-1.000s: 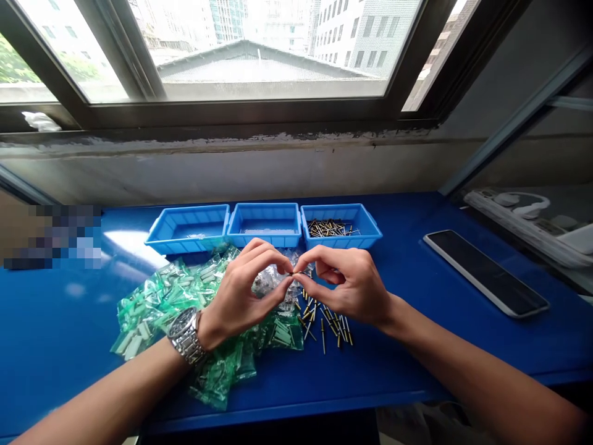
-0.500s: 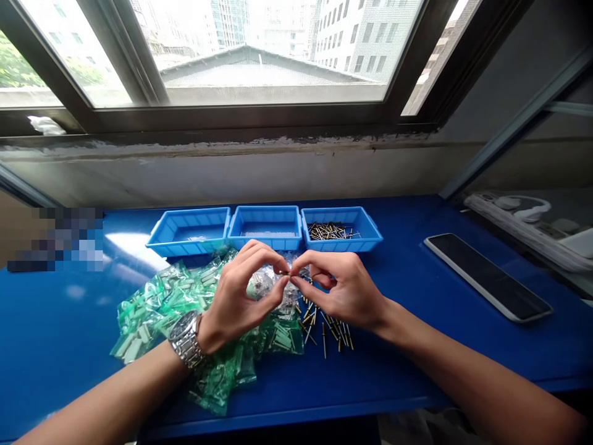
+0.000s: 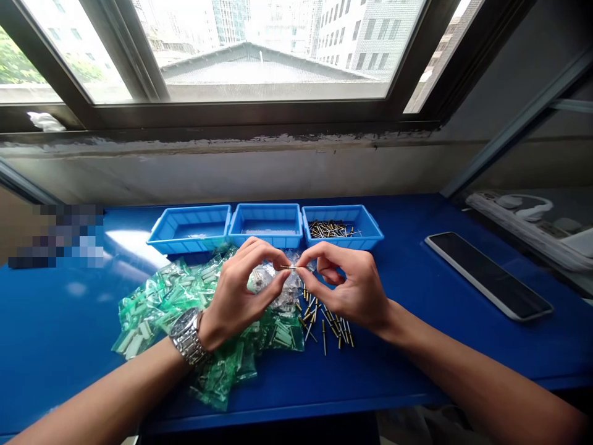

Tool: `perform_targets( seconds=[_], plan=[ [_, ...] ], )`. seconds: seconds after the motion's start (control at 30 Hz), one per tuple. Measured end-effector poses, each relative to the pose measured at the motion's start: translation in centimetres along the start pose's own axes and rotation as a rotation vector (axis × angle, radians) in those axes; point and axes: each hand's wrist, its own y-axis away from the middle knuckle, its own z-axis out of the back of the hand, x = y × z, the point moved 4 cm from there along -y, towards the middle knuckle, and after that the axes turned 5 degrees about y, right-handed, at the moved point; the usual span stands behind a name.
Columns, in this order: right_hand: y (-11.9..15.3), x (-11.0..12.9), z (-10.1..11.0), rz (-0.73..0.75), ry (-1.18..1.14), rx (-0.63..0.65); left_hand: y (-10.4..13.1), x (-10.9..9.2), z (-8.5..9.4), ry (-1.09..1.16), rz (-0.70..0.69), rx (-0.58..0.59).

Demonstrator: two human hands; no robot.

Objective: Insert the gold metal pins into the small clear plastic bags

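Between my hands is a slim metal pin [image 3: 291,267], dark gold at one end and silver at the other. My left hand [image 3: 248,290] pinches the gold end with thumb and forefinger, and a steel watch [image 3: 188,337] sits on that wrist. The silver end is in the thumb and forefinger of my right hand [image 3: 354,284], whose other fingers are curled. Similar gold-and-silver pins [image 3: 324,327] lie loose below my right hand. Green plastic bags [image 3: 162,303] of small pale pieces spread under and left of my left hand, with clear bags [image 3: 285,296] beside them.
Three blue trays stand in a row behind my hands: the left tray [image 3: 160,245], the middle tray [image 3: 266,242] and the right tray [image 3: 343,245], which holds many pins. A phone [image 3: 488,275] lies at the right. A window [image 3: 273,114] is beyond the blue table [image 3: 398,383].
My hands have drawn slightly apart, the right one shifting a little rightward and up. More of the pin's silver end shows between the fingertips.
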Motion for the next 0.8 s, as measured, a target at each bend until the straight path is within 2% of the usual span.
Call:
perform_targets(
  seconds=[0.13,0.3,0.53,0.67,0.8],
  plan=[
    [0.2,0.2,-0.2,0.032,-0.037,-0.037,-0.1,0.2,-0.4,0.006,-0.006,0.048],
    [0.3,0.3,-0.6,0.065,-0.065,-0.022,-0.1,0.2,-0.6,0.013,-0.021,0.087],
    [0.0,0.2,-0.2,0.012,-0.032,-0.036,-0.1,0.1,-0.1,0.019,0.02,0.008],
    [0.0,-0.3,-0.6,-0.015,-0.011,0.028,-0.1,0.0,0.2,0.031,0.005,-0.039],
    [0.0,-0.5,-1.0,0.004,-0.041,0.094,0.0,-0.1,0.0,0.042,-0.029,-0.015]
  ],
)
